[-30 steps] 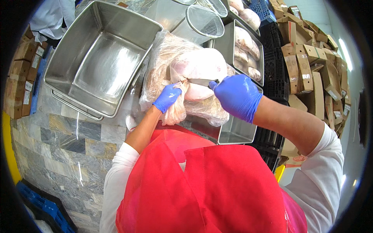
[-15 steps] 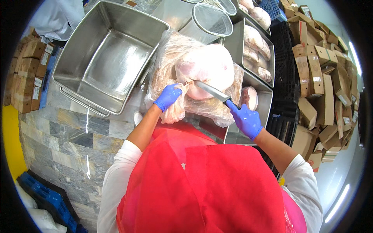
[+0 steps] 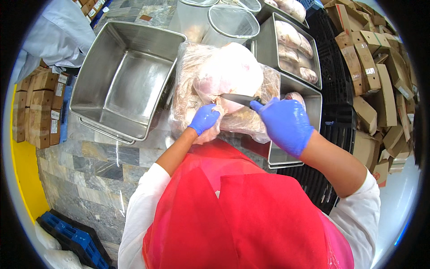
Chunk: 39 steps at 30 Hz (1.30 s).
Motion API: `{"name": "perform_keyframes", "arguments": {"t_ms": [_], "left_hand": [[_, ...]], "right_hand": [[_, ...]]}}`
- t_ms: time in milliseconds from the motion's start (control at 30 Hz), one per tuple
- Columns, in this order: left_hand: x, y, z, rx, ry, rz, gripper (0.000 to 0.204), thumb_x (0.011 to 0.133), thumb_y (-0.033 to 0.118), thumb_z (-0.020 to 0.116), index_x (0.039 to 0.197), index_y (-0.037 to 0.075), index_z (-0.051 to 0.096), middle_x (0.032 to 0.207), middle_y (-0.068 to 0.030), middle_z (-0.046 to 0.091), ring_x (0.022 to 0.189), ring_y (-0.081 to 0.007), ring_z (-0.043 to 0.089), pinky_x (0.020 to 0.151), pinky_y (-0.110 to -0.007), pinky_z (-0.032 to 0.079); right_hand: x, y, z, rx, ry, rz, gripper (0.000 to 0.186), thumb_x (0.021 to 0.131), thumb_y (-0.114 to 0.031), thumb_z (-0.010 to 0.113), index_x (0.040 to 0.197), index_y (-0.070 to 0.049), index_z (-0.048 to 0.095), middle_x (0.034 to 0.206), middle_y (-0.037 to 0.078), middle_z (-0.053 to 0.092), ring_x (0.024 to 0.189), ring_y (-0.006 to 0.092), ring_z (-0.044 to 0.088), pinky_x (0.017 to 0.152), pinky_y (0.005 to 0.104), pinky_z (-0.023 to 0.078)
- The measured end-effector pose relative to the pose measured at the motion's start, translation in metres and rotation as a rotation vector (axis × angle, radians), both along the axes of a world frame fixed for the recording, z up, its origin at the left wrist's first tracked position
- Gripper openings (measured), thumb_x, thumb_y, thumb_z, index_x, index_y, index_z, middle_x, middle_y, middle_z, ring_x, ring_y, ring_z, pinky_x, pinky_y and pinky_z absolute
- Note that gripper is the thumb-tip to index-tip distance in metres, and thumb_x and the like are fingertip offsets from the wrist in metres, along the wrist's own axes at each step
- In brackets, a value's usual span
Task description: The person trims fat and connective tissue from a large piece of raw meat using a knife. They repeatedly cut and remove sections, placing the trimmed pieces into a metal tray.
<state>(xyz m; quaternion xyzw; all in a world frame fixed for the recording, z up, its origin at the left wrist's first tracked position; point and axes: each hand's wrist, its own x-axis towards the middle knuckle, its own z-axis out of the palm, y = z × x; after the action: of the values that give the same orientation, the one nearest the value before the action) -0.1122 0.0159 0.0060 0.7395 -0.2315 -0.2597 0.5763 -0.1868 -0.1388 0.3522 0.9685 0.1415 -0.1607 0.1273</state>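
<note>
A large pale raw bird, turkey-like [image 3: 230, 69], rests on a plastic-covered slab [image 3: 268, 85] in front of me. My left hand [image 3: 204, 118], in a blue glove, is closed on a loose flap of skin [image 3: 210, 133] at the bird's near side. My right hand [image 3: 286, 125], also gloved, grips the dark handle of a knife [image 3: 237, 98]. Its blade points left across the bird's near side, with the tip close to the flap. Whether the tip is inside the meat, I cannot tell.
An empty-looking deep steel tub [image 3: 130, 76] stands at left. Right of the slab are a steel tub [image 3: 316, 116] and another holding several birds [image 3: 289, 36]. Clear bins [image 3: 233, 22] stand behind. Cardboard boxes [image 3: 385, 98] pile up at far right. A person's light-blue sleeve [image 3: 60, 33] shows upper left.
My right hand has risen nearer the camera, and the knife blade now lies flatter across the bird. My left hand keeps its hold on the flap. The whole view has shifted slightly.
</note>
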Motion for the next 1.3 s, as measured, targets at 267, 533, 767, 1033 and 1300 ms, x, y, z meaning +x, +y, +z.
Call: {"name": "perform_keyframes", "arguments": {"t_ms": [267, 533, 767, 1033, 1300], "left_hand": [[-0.001, 0.016, 0.025, -0.260, 0.279, 0.134, 0.028, 0.094, 0.014, 0.061, 0.112, -0.005, 0.071, 0.101, -0.0131, 0.075, 0.093, -0.0199, 0.067, 0.085, -0.035, 0.054], [-0.001, 0.013, 0.011, -0.206, 0.253, 0.114, 0.033, 0.093, 0.016, 0.062, 0.117, -0.006, 0.069, 0.106, -0.0181, 0.075, 0.098, -0.0245, 0.070, 0.089, -0.037, 0.054], [-0.017, 0.007, 0.007, -0.297, 0.214, 0.213, 0.026, 0.093, 0.016, 0.062, 0.108, -0.004, 0.070, 0.090, -0.0173, 0.073, 0.082, -0.0237, 0.068, 0.077, -0.038, 0.054], [-0.030, 0.030, -0.013, -0.092, 0.081, 0.134, 0.023, 0.092, 0.022, 0.064, 0.105, 0.003, 0.070, 0.092, -0.0157, 0.073, 0.082, -0.0295, 0.070, 0.075, -0.043, 0.055], [-0.003, 0.035, -0.001, 0.268, -0.061, 0.044, 0.034, 0.090, 0.034, 0.058, 0.110, 0.008, 0.068, 0.098, -0.0276, 0.071, 0.094, -0.0478, 0.068, 0.083, -0.055, 0.054]], "right_hand": [[-0.019, -0.027, -0.001, 0.069, 0.008, -0.162, 0.035, 0.099, -0.025, 0.063, 0.133, -0.019, 0.065, 0.075, 0.014, 0.066, 0.069, 0.0317, 0.069, 0.057, 0.0465, 0.052], [0.000, -0.001, -0.008, -0.026, 0.148, -0.130, 0.040, 0.091, -0.012, 0.060, 0.131, -0.010, 0.064, 0.080, 0.015, 0.071, 0.071, 0.0326, 0.072, 0.060, 0.0465, 0.055], [0.069, 0.024, -0.004, -0.066, 0.275, 0.024, 0.032, 0.089, -0.011, 0.058, 0.118, -0.006, 0.070, 0.080, 0.019, 0.072, 0.076, 0.0375, 0.073, 0.068, 0.0490, 0.058], [0.184, -0.013, -0.002, -0.030, 0.643, -0.036, 0.033, 0.094, -0.029, 0.067, 0.123, -0.014, 0.075, 0.107, 0.017, 0.076, 0.094, 0.0352, 0.074, 0.089, 0.0414, 0.057], [0.176, -0.029, -0.001, 0.162, 0.609, -0.032, 0.032, 0.094, -0.029, 0.070, 0.119, -0.010, 0.076, 0.107, 0.018, 0.076, 0.095, 0.0343, 0.074, 0.088, 0.0393, 0.057]]}}
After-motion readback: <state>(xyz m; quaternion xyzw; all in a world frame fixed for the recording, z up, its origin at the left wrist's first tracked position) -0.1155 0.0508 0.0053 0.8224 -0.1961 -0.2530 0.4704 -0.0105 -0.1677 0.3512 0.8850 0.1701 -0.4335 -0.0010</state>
